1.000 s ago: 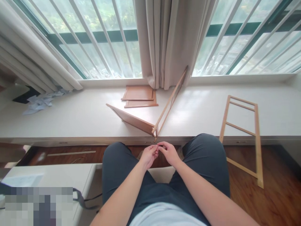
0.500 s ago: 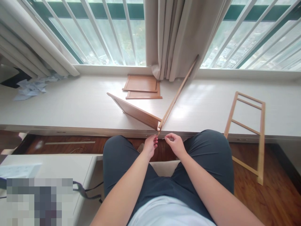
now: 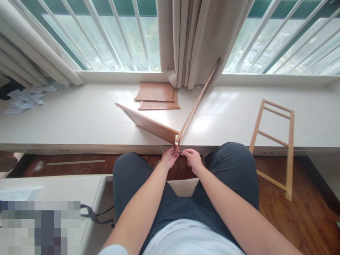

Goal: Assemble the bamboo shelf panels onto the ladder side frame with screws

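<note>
The head view showed the left hand [image 3: 170,158] and right hand [image 3: 193,159], fingers pinched narrow, perhaps on a small fastener, at the desk [image 3: 79,124] edge where the light, stiff wooden panel [image 3: 148,124] met the slender frame [image 3: 196,102], best gripped along its rails.

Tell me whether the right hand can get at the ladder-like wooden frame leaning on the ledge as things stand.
Probably yes. The right hand is at the corner where the wooden panel meets a slatted frame. The ladder-like frame leans on the ledge to its right; only the raised right knee lies between.
</note>
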`<action>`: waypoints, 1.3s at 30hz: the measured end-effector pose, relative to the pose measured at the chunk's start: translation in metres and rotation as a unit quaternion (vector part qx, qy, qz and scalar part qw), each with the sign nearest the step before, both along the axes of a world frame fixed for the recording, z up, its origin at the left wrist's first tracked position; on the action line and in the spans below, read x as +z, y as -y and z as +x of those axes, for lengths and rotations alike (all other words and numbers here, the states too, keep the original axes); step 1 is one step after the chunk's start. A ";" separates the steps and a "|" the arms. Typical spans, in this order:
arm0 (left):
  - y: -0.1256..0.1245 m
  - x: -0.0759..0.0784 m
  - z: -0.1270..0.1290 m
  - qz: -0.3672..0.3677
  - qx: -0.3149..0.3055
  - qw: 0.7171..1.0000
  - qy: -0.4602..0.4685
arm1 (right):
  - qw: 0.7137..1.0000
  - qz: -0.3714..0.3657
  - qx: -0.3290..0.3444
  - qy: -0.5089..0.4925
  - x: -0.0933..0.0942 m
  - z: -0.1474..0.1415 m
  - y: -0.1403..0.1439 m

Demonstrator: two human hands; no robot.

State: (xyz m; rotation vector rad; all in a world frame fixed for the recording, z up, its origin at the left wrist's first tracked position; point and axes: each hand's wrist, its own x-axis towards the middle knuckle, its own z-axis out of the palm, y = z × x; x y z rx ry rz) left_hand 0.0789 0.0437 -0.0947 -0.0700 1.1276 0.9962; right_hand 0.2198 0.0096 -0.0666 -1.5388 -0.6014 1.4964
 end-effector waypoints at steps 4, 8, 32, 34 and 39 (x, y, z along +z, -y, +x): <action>0.000 0.001 -0.001 0.009 0.001 1.000 0.010 | 0.999 -0.021 -0.020 -0.037 -0.008 -0.006 -0.005; 0.000 0.001 0.000 0.015 0.001 1.000 0.012 | 0.997 -0.031 -0.033 -0.061 -0.013 -0.008 -0.008; 0.003 -0.006 0.003 0.071 -0.036 0.996 -0.049 | 0.990 -0.014 -0.069 -0.125 -0.025 -0.021 -0.010; 0.003 -0.006 0.004 0.071 -0.040 0.995 -0.052 | 0.989 -0.013 -0.069 -0.127 -0.025 -0.021 -0.010; 0.003 -0.007 0.004 0.071 -0.044 0.995 -0.061 | 0.990 -0.013 -0.061 -0.123 -0.027 -0.022 -0.009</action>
